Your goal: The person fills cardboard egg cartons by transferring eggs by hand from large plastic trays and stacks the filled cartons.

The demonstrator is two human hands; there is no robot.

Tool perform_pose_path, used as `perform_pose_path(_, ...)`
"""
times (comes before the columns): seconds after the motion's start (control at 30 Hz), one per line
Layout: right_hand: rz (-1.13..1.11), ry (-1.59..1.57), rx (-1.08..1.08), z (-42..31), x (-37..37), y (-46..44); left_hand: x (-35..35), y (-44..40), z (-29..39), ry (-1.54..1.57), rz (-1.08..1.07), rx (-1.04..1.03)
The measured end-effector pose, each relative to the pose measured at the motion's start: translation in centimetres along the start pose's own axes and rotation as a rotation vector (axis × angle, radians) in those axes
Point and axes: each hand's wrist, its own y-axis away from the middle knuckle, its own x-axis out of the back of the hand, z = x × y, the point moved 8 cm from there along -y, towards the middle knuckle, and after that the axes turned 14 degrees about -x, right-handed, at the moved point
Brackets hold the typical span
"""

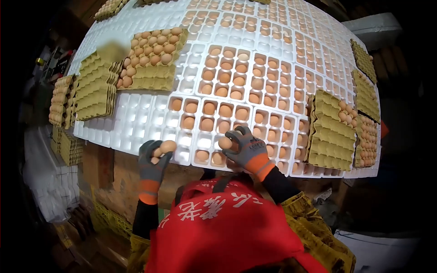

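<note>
My left hand (pixel 152 164), in a grey glove with an orange cuff, is closed around several brown eggs (pixel 168 146) at the near edge of the white foam trays. Over the foam tray (pixel 197 160) in the middle, my right hand (pixel 246 148), gloved alike, has its fingers curled round one egg (pixel 225 143). Below that hand, eggs (pixel 202 156) sit in the tray's front pockets. The foam tray to the left (pixel 182 155) has eggs in some of its pockets and bare pockets elsewhere.
At the upper left, a pulp egg carton (pixel 152 78) holds loose eggs, beside a stack of pulp cartons (pixel 94 86). More pulp cartons (pixel 331 132) stand at the right, with eggs nearby. Foam trays with eggs (pixel 223 68) extend toward the back. A red apron (pixel 218 227) shows below.
</note>
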Motion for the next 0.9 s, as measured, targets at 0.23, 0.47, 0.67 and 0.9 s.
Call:
perform_pose_path(0.23, -0.054, -0.46, 0.026, -2.8, -3.5, -0.3, -7.4, -2.8, 2.1, -0.642, -0.45, -0.175)
perform_pose_path(0.47, -0.389, -1.3, -0.218, -3.1, -8.7, -1.7, -4.1, -2.2, 3.1, -0.334, -0.24, -0.334)
perform_pose_path(0.67, -0.011, -0.905, 0.338, -5.1, -5.7, -2.9, -6.5, 1.5, 1.6, -0.269, -0.339, -0.321)
perform_pose_path(0.9, -0.245, -0.863, 0.35, -14.6, -9.4, -5.6, -1.6, 3.1, -4.3, 0.313, 0.247, -0.01)
